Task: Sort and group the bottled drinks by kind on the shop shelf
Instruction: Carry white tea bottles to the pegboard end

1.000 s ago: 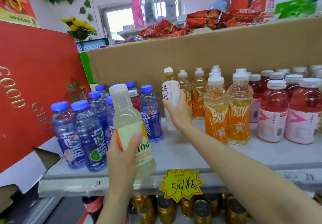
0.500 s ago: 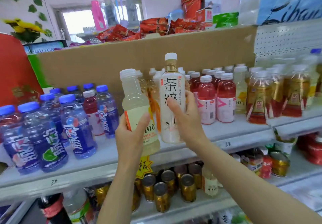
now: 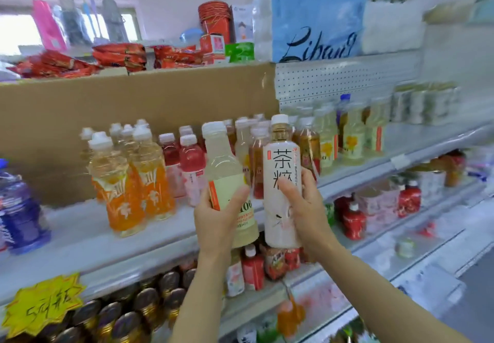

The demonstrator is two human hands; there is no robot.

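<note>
Left hand (image 3: 217,218) wraps a pale-yellow clear plastic bottle with white cap (image 3: 227,179); right hand (image 3: 307,209) wraps a tall white-sleeved tea bottle with black characters (image 3: 282,182). Both are held upright, side by side, in front of the grey metal shelf (image 3: 80,233). Recommended: match each against the blurred yellow-labelled bottles (image 3: 352,131) to the right, keep labels forward, and seat one bottle fully before releasing the other.
</note>
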